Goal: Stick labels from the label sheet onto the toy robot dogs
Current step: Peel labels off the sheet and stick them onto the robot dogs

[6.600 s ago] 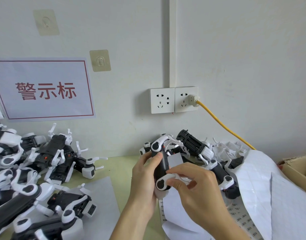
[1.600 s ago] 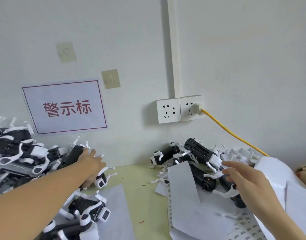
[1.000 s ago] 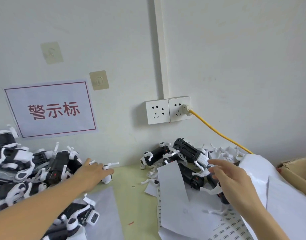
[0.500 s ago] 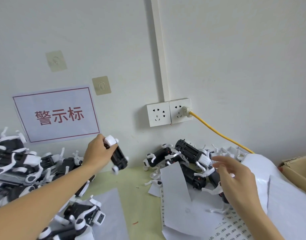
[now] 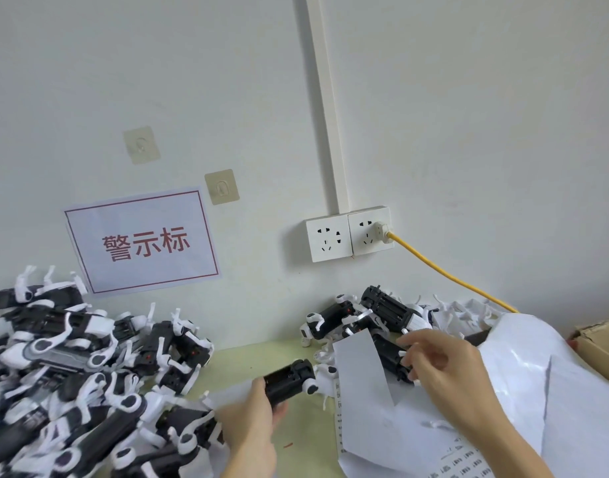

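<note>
While the left hand (image 5: 251, 426) grips one black-and-white toy robot dog (image 5: 289, 377) by its body, fingers curled round it, the toy is held just above the pale green table (image 5: 261, 353), lying roughly level with its white legs pointing toward the right. The right hand (image 5: 444, 377) hovers over the white label sheet (image 5: 365, 391), its fingers loosely bent and parted, holding nothing that can be made out; its fingertips are close to another black toy dog (image 5: 389, 353) lying partly under the sheet's raised corner. Rows of small printed labels (image 5: 465, 460) show at the sheet's lower edge. A large heap of toy dogs (image 5: 75, 374) covers the left side of the table, and a smaller cluster of dogs (image 5: 365, 315) lies against the wall (image 5: 468, 132) behind the sheet. On the wall hang a white sign (image 5: 141, 241) with red characters and a red border, two adhesive hooks (image 5: 222, 187) and a double socket (image 5: 348, 232), from which a yellow cable (image 5: 448, 274) runs down to the right. A cardboard box (image 5: 599, 346) sits at the right edge, beside crumpled white backing paper (image 5: 537, 374).
</note>
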The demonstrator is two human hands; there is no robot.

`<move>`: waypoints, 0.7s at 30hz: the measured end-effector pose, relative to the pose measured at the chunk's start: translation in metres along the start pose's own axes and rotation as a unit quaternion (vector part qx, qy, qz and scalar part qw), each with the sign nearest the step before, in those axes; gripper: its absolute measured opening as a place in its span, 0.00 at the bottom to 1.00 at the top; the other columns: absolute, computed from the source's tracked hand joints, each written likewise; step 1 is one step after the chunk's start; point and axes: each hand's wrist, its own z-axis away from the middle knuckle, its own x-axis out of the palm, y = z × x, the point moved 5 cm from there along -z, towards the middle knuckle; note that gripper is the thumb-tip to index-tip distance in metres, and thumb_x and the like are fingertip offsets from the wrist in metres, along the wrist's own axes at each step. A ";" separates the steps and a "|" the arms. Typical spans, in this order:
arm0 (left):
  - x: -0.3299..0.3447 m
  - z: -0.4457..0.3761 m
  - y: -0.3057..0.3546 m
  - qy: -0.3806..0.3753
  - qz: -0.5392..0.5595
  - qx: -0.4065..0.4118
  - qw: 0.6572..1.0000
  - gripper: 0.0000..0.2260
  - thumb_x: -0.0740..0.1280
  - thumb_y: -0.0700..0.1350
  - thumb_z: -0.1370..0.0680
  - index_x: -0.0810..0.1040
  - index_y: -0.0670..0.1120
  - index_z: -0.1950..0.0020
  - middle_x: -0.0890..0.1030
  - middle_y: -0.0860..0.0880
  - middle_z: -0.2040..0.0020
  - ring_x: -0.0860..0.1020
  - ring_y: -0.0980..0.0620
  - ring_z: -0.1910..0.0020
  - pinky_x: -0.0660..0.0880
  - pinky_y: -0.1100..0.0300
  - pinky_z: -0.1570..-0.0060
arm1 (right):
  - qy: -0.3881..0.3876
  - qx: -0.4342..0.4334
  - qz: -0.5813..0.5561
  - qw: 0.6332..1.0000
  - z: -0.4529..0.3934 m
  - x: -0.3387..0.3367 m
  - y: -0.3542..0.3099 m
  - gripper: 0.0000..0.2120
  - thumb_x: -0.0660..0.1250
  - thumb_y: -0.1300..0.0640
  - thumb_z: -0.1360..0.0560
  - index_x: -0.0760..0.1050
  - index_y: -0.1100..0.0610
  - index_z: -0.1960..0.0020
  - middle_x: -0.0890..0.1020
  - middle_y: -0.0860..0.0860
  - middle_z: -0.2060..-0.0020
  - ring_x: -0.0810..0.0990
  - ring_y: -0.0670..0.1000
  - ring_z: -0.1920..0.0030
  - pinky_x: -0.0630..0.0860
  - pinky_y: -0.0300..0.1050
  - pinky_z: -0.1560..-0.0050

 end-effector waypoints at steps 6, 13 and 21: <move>-0.011 -0.006 -0.017 -0.010 -0.109 0.053 0.993 0.23 0.70 0.48 0.21 0.71 0.33 0.34 0.77 0.34 0.39 0.78 0.37 0.47 0.80 0.49 0.58 | -0.185 -0.002 0.106 0.977 0.006 0.026 -0.003 0.08 0.72 0.58 0.25 0.83 0.44 0.56 0.84 0.45 0.65 0.82 0.44 0.65 0.79 0.38 0.61; -0.013 0.011 0.016 0.042 -0.274 0.250 0.928 0.26 0.65 0.51 0.20 0.66 0.40 0.26 0.71 0.38 0.30 0.68 0.37 0.32 0.66 0.43 0.35 | -0.360 0.009 0.271 0.893 0.025 0.062 0.005 0.22 0.77 0.35 0.36 0.78 0.36 0.44 0.77 0.37 0.50 0.76 0.37 0.51 0.73 0.32 0.55; 0.013 0.053 0.025 0.042 -0.302 0.483 0.821 0.15 0.63 0.43 0.24 0.78 0.40 0.40 0.79 0.44 0.43 0.71 0.40 0.36 0.63 0.44 0.45 | -0.279 -0.013 0.261 0.924 0.021 0.065 0.014 0.07 0.67 0.54 0.23 0.81 0.48 0.58 0.83 0.43 0.64 0.81 0.40 0.58 0.78 0.35 0.54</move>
